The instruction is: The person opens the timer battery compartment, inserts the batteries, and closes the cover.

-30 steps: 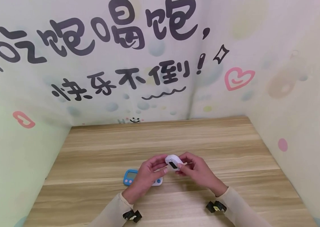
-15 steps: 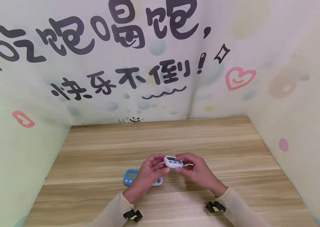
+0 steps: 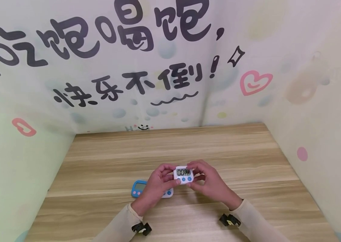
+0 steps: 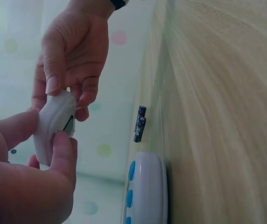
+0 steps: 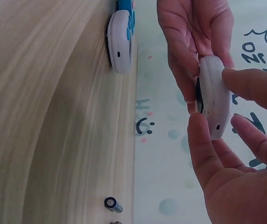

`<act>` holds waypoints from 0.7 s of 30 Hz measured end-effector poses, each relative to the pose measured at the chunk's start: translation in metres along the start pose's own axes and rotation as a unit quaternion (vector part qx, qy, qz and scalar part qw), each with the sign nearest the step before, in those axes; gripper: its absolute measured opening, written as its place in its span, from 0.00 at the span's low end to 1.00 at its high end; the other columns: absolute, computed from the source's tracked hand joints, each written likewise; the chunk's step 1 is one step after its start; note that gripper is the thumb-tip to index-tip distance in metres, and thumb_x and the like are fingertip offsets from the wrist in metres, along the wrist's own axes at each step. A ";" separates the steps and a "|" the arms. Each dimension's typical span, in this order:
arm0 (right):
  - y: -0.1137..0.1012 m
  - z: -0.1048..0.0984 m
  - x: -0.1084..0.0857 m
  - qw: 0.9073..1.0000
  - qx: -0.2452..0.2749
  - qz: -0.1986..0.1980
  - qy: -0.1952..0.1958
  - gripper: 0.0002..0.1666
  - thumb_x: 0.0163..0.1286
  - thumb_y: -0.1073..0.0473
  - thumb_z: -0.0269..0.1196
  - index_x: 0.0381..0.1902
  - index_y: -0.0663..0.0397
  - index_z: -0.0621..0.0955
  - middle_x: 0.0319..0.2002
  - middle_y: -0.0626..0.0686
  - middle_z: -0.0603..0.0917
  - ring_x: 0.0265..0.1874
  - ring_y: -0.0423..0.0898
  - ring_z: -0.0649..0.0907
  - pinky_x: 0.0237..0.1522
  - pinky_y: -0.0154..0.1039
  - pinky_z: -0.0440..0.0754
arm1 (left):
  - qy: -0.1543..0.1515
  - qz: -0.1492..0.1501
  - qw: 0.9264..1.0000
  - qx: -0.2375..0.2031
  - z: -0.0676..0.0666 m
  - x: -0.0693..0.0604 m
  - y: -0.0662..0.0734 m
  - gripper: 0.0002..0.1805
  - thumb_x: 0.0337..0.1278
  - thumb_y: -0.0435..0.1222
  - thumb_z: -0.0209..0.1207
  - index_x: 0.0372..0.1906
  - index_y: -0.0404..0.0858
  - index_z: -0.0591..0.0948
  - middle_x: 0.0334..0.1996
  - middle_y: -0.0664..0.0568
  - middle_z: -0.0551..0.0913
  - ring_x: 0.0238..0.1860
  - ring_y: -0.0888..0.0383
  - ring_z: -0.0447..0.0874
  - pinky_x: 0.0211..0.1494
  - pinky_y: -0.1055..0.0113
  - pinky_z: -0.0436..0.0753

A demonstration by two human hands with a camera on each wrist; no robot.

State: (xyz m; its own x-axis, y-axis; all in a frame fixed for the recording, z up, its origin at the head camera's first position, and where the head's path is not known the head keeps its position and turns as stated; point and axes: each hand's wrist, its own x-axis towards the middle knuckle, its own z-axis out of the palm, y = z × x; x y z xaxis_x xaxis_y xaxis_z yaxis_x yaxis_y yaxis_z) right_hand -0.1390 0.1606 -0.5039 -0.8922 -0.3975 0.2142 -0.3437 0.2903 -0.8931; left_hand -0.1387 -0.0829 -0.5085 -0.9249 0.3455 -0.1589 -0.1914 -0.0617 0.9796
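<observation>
In the head view my left hand and right hand pinch a small white digital timer between them. Its front, with blue buttons and zeros on the screen, faces up toward me. Both wrist views show this timer edge-on, thumbs and fingertips on its rim, above the table. Below my left hand lie a blue timer with pink buttons and another white timer with blue buttons, both partly hidden by that hand.
Small dark batteries lie on the wooden table, seen in the left wrist view; a battery also shows in the right wrist view. Patterned walls with lettering enclose the table's back and sides.
The held timer has turned: at first its side with a dark rectangle faced up, then it tipped over, and now its screen and buttons face me. Right-hand fingers shifted along its edge.
</observation>
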 end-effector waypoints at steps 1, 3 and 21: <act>0.000 0.000 0.000 1.000 -0.004 0.002 -0.001 0.33 0.60 0.68 0.79 0.61 0.48 0.81 0.59 0.53 0.82 0.45 0.48 0.86 0.45 0.39 0.93 | -0.001 0.002 1.000 0.002 0.000 0.000 -0.001 0.26 0.62 0.30 0.73 0.62 0.34 0.75 0.67 0.41 0.81 0.57 0.53 0.87 0.56 0.68 0.90; -0.001 -0.001 0.000 1.000 -0.014 0.004 -0.004 0.35 0.60 0.68 0.79 0.64 0.50 0.80 0.57 0.53 0.83 0.45 0.48 0.86 0.45 0.40 0.93 | -0.003 0.006 1.000 0.013 0.001 0.000 -0.001 0.26 0.61 0.28 0.72 0.61 0.36 0.75 0.68 0.42 0.81 0.57 0.52 0.87 0.55 0.67 0.91; 0.006 -0.005 -0.005 0.993 -0.076 0.015 -0.090 0.36 0.63 0.64 0.78 0.68 0.56 0.78 0.57 0.52 0.84 0.45 0.44 0.87 0.47 0.33 0.91 | -0.069 0.066 0.947 0.308 0.004 -0.002 -0.003 0.39 0.58 0.36 0.77 0.73 0.39 0.74 0.60 0.47 0.84 0.49 0.58 0.87 0.51 0.70 0.90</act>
State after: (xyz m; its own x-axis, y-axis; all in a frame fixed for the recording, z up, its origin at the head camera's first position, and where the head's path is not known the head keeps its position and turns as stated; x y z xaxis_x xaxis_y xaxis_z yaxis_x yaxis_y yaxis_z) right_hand -0.1379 0.1691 -0.5085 -0.8413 -0.5309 0.1018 -0.3693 0.4270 -0.8254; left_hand -0.1351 -0.0801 -0.5107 -0.8680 0.4936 -0.0543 0.1898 0.4308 0.8823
